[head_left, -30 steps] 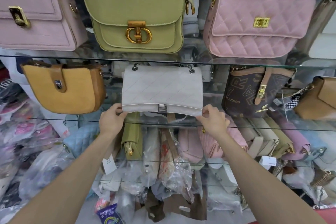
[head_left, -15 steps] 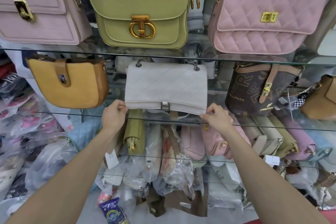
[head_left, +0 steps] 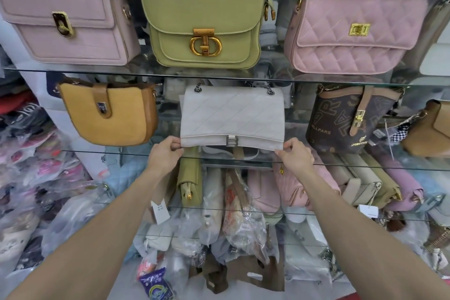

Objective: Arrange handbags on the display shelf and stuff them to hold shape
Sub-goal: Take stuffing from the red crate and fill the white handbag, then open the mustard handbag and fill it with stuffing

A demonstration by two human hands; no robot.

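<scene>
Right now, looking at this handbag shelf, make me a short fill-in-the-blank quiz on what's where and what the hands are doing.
1. Both hands, the left hand and the right hand, pinch the bottom corners of the ____ quilted bag.
2. Directly above that bag, on the upper glass shelf, sits the ____ bag with a round gold clasp.
3. Left of the held bag stands the ____ bag with a brown strap.
4. The pink quilted bag sits on the ____ shelf.

Missing words: white; green; yellow; upper
</scene>
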